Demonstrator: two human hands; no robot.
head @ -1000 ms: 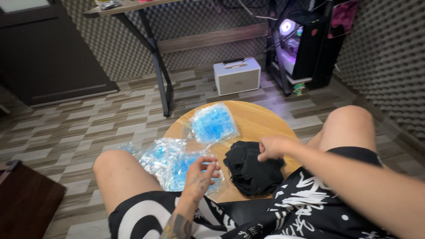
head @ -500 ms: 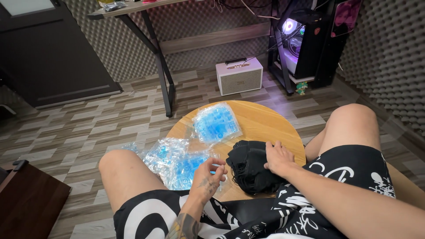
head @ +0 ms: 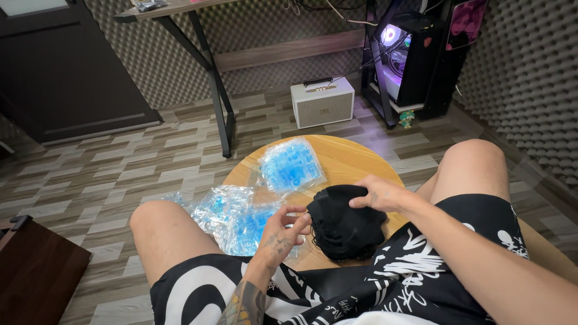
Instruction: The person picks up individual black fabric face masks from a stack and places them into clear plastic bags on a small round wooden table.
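Right hand [head: 378, 195] shifted onto black fabric pile [head: 344, 227] top, fingers pinching it, left hand [head: 283, 232] beside pile, fingertips curled, grip indeterminate, on round wooden table [head: 355, 161].

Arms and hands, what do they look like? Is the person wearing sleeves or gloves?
No gloves and no sleeves show. Both forearms are bare. The left hand has dark tattoo patterns on its back, and more inked designs run down that forearm. The right hand shows a small dark mark; its forearm looks plain. No watch or rings can be seen.

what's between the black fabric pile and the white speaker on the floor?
In the head view, bare wood of the round table, then striped floor, lie between the black fabric pile and the white speaker. The blue packet sits off to the left.
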